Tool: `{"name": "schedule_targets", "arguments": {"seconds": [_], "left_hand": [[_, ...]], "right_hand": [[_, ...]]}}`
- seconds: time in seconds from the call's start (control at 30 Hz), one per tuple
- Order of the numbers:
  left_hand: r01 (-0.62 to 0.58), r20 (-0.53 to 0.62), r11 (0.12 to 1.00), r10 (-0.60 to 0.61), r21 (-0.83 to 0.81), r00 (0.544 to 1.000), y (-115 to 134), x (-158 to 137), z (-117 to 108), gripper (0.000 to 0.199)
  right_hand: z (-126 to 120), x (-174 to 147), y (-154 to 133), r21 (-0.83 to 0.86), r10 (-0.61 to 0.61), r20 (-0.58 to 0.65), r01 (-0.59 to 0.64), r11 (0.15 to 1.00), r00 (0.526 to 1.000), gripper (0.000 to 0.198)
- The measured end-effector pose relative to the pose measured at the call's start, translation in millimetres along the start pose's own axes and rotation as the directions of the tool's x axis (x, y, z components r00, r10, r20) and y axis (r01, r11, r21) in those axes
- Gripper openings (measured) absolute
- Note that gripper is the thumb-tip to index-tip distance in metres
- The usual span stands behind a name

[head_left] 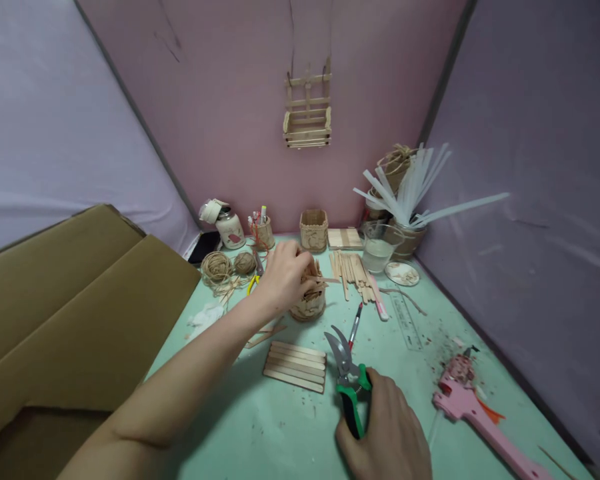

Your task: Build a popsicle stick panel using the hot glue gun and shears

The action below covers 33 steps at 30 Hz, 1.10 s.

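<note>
My left hand (290, 272) reaches over a round holder (307, 310) filled with wooden craft sticks. Its fingers are closed in a pinch, and a thin flat craft stick (326, 280) juts out to their right. The fingertips are partly hidden behind the hand. In front of the holder lies a small panel of craft sticks (296, 367) set side by side. My right hand (387, 430) is wrapped round the green-and-black handles of pruning shears (349, 380). Their blades are parted and point away, just right of the panel.
Loose craft sticks (353, 270), a red pen (355, 325) and a clear ruler (406, 321) lie right of centre. A pink glue gun (480, 413) rests at right. Twine balls (217, 267) and a cardboard box (80, 313) are left. A plastic cup (379, 250) stands behind.
</note>
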<state>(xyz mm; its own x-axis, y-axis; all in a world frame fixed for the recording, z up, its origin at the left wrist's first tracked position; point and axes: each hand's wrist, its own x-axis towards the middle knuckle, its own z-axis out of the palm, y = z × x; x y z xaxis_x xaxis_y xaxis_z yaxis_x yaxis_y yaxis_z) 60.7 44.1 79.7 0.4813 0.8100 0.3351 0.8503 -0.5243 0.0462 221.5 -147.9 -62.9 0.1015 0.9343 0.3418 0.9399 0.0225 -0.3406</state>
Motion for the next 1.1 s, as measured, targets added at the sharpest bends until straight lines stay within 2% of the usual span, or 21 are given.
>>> {"name": "schedule_targets", "arguments": {"seconds": [0.13, 0.23, 0.3, 0.4, 0.5, 0.6, 0.7, 0.87, 0.97, 1.1], "left_hand": [[-0.023, 0.065, 0.999, 0.021, 0.036, 0.998, 0.8, 1.3, 7.0, 0.013], [-0.003, 0.085, 1.000, 0.005, -0.020, 0.996, -0.8, 2.9, 5.8, 0.011], [0.021, 0.028, 0.997, -0.019, -0.077, 0.999, -3.7, 0.6, -1.5, 0.012], [0.073, -0.143, 0.980, -0.101, -0.187, 0.985, -11.5, -13.4, -22.0, 0.013], [0.094, -0.192, 0.921, -0.177, -0.378, 0.965, -20.4, -44.4, -43.4, 0.015], [0.102, -0.190, 0.844, -0.234, -0.527, 0.954, -26.5, -91.2, -51.0, 0.014], [0.089, -0.203, 0.817, -0.245, -0.570, 0.948, -27.8, -145.4, -40.7, 0.010], [0.181, -0.094, 0.810, -0.279, -0.557, 0.956, -21.1, -223.1, -9.0, 0.008], [0.225, 0.012, 0.816, -0.259, -0.532, 0.966, -18.8, -250.8, 3.0, 0.009], [0.245, 0.129, 0.838, -0.208, -0.487, 0.970, -20.9, -261.6, 7.0, 0.007]], "right_hand": [[-1.6, -0.2, -0.5, -0.010, -0.003, -0.003, 0.003, 1.000, 1.000, 0.055], [-2.6, -0.4, -1.2, -0.012, 0.001, -0.001, -0.001, 1.000, 1.000, 0.054], [-3.1, -0.5, -2.0, -0.006, 0.007, 0.001, -0.007, 1.000, 1.000, 0.054], [-3.8, -0.1, -3.2, 0.007, 0.023, 0.003, -0.023, 1.000, 1.000, 0.053], [-5.2, 1.1, -4.1, 0.002, 0.026, 0.015, -0.026, 1.000, 1.000, 0.050], [-7.9, 2.9, -5.2, -0.015, 0.022, 0.029, -0.022, 1.000, 0.999, 0.048], [-11.5, 4.6, -6.8, -0.026, 0.033, 0.049, -0.031, 0.999, 0.998, 0.049], [-18.4, 7.5, -10.5, -0.078, 0.093, 0.136, -0.083, 0.993, 0.986, 0.053], [-20.6, 8.8, -12.7, -0.108, 0.128, 0.171, -0.111, 0.988, 0.977, 0.055], [-21.0, 9.2, -15.3, -0.131, 0.161, 0.177, -0.138, 0.982, 0.971, 0.058]]}}
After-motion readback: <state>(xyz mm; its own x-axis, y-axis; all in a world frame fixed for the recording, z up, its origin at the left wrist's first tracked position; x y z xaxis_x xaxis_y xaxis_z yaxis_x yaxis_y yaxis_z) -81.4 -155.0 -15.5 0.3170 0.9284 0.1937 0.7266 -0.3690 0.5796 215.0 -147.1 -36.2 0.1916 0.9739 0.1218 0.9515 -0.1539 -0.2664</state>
